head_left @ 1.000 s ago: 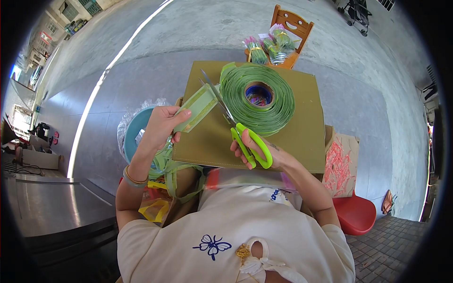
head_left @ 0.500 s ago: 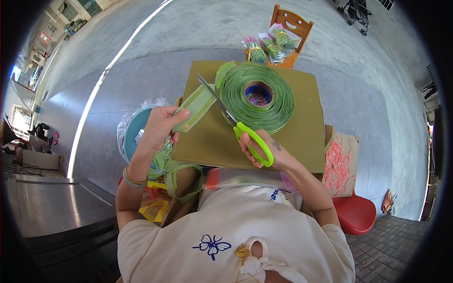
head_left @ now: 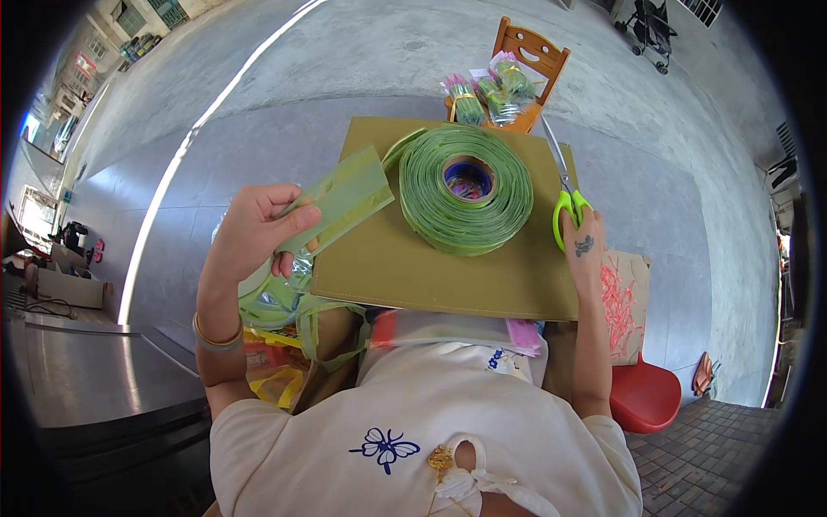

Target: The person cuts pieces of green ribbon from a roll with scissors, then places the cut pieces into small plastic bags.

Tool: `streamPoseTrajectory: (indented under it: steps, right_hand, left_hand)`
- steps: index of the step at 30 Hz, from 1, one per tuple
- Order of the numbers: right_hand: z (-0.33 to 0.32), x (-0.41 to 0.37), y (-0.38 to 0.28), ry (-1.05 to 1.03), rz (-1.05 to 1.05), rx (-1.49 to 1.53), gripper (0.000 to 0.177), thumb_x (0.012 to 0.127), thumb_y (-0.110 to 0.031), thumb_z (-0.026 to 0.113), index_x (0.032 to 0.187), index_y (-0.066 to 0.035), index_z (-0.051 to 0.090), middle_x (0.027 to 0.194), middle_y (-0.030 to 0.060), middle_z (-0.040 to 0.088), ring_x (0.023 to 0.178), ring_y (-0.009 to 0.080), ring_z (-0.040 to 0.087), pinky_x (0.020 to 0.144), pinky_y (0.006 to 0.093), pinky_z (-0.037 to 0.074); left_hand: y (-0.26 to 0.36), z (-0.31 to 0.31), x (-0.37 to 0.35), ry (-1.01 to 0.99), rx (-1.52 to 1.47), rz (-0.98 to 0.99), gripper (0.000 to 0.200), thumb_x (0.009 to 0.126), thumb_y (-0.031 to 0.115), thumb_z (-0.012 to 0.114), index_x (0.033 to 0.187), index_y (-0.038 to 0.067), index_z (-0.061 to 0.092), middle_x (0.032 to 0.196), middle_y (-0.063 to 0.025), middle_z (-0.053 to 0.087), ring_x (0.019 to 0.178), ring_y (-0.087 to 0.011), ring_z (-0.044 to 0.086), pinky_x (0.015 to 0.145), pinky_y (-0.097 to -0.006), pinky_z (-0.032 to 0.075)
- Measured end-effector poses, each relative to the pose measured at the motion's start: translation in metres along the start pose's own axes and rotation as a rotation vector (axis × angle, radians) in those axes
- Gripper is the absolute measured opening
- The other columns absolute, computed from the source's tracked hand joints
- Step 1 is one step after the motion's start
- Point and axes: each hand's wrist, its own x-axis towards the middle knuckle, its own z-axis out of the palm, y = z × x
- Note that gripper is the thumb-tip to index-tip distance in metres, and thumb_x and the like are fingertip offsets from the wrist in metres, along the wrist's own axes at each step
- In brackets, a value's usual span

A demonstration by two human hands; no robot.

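Observation:
My left hand [head_left: 263,231] is closed, pinching a short piece of pale green ribbon [head_left: 351,196] with yellowish bands between thumb and fingers. The piece is held over the left part of an olive-brown table top [head_left: 431,280], apart from the roll. In the middle of that top lies a thick roll of green ribbon [head_left: 508,194], its free end sticking out at the upper left. Lime-handled scissors [head_left: 561,159] are in my right hand [head_left: 583,241], at the table's right edge. Their blades point away from me and look nearly closed.
Bundles of green stems with pink tips [head_left: 467,102] sit on a wooden chair [head_left: 538,47] beyond the table. Loose green strips [head_left: 267,306] and bags hang at the lower left. On the right are cardboard with pink-red shreds [head_left: 622,302] and a red stool [head_left: 644,396].
The ribbon piece has come away from the roll, and my left hand has shifted slightly left with it. My right hand has carried the scissors right, to the table's edge.

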Motion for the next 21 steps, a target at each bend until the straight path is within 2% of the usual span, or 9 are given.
streamPoseTrajectory:
  steps: [1, 4, 6, 8, 10, 13, 16, 19, 21]
  right_hand:
    - [0.002, -0.005, 0.004, -0.013, 0.023, -0.015, 0.030, 0.082, -0.019, 0.059, 0.095, 0.008, 0.054, 0.091, 0.0220, 0.053, 0.084, 0.0365, 0.052, 0.072, 0.0415, 0.040]
    - [0.010, -0.013, 0.008, -0.011, -0.050, -0.152, 0.031, 0.082, -0.020, 0.059, 0.097, 0.007, 0.055, 0.089, 0.0203, 0.054, 0.087, 0.0363, 0.051, 0.074, 0.0412, 0.040]
    - [0.002, -0.011, 0.004, -0.085, -0.069, -0.045, 0.033, 0.084, -0.022, 0.058, 0.102, 0.006, 0.054, 0.090, 0.0188, 0.055, 0.090, 0.0338, 0.050, 0.078, 0.0379, 0.041]
    - [-0.022, 0.000, -0.030, -0.151, -0.118, 0.126, 0.033, 0.086, -0.023, 0.057, 0.104, 0.005, 0.053, 0.093, 0.0164, 0.056, 0.092, 0.0294, 0.052, 0.080, 0.0344, 0.041]
    - [-0.045, 0.003, -0.073, -0.330, -0.083, 1.059, 0.033, 0.088, -0.027, 0.055, 0.100, 0.004, 0.056, 0.099, 0.0128, 0.057, 0.095, 0.0190, 0.054, 0.080, 0.0305, 0.043]
    - [-0.076, 0.005, -0.124, -0.408, -0.056, 1.579, 0.027, 0.088, -0.024, 0.057, 0.093, 0.003, 0.059, 0.094, 0.0088, 0.059, 0.087, 0.0120, 0.057, 0.073, 0.0264, 0.046]
    - [-0.089, 0.021, -0.123, -0.198, -0.095, 1.149, 0.021, 0.085, -0.017, 0.061, 0.089, 0.003, 0.060, 0.084, 0.0068, 0.062, 0.073, 0.0108, 0.059, 0.064, 0.0242, 0.048]
    - [-0.096, 0.031, -0.106, -0.093, -0.046, 1.227, 0.016, 0.083, -0.011, 0.062, 0.090, 0.003, 0.060, 0.078, 0.0049, 0.063, 0.068, 0.0098, 0.059, 0.061, 0.0221, 0.049]
    - [-0.099, 0.035, -0.097, -0.063, -0.020, 1.247, 0.016, 0.083, -0.012, 0.062, 0.090, 0.003, 0.060, 0.080, 0.0055, 0.063, 0.069, 0.0099, 0.059, 0.062, 0.0229, 0.049]
  left_hand:
    - [0.007, 0.002, -0.002, -0.002, -0.006, 0.017, 0.018, 0.087, 0.014, 0.055, 0.085, -0.003, 0.058, 0.063, -0.0066, 0.061, 0.037, -0.0073, 0.051, 0.033, -0.0187, 0.039]
    - [0.028, 0.016, -0.003, -0.062, -0.039, 0.055, 0.017, 0.088, 0.014, 0.053, 0.089, -0.003, 0.055, 0.063, -0.0067, 0.061, 0.040, -0.0088, 0.054, 0.034, -0.0191, 0.040]
    - [0.041, 0.027, 0.001, -0.125, -0.063, 0.087, 0.018, 0.089, 0.015, 0.053, 0.090, -0.003, 0.054, 0.064, -0.0068, 0.061, 0.041, -0.0093, 0.055, 0.035, -0.0192, 0.041]
    - [0.055, 0.043, 0.010, -0.186, -0.059, 0.117, 0.019, 0.090, 0.016, 0.052, 0.091, -0.003, 0.053, 0.064, -0.0072, 0.061, 0.041, -0.0099, 0.056, 0.035, -0.0192, 0.042]
    - [0.070, 0.065, 0.021, -0.252, -0.023, 0.137, 0.019, 0.091, 0.017, 0.051, 0.093, -0.002, 0.052, 0.065, -0.0081, 0.060, 0.041, -0.0106, 0.056, 0.035, -0.0192, 0.042]
    - [0.079, 0.094, 0.042, -0.382, 0.038, 0.176, 0.021, 0.091, 0.019, 0.051, 0.097, -0.001, 0.053, 0.067, -0.0080, 0.061, 0.046, -0.0107, 0.058, 0.038, -0.0190, 0.044]
    - [0.081, 0.106, 0.057, -0.525, 0.036, 0.192, 0.025, 0.090, 0.020, 0.053, 0.103, -0.002, 0.052, 0.072, -0.0080, 0.062, 0.052, -0.0115, 0.060, 0.048, -0.0192, 0.047]
    - [0.081, 0.099, 0.063, -0.676, -0.010, 0.224, 0.028, 0.087, 0.017, 0.057, 0.107, -0.003, 0.053, 0.077, -0.0081, 0.064, 0.062, -0.0115, 0.062, 0.059, -0.0198, 0.049]
    - [0.078, 0.097, 0.063, -0.694, -0.060, 0.257, 0.025, 0.085, 0.015, 0.059, 0.102, -0.004, 0.057, 0.081, -0.0083, 0.065, 0.067, -0.0110, 0.062, 0.063, -0.0194, 0.048]
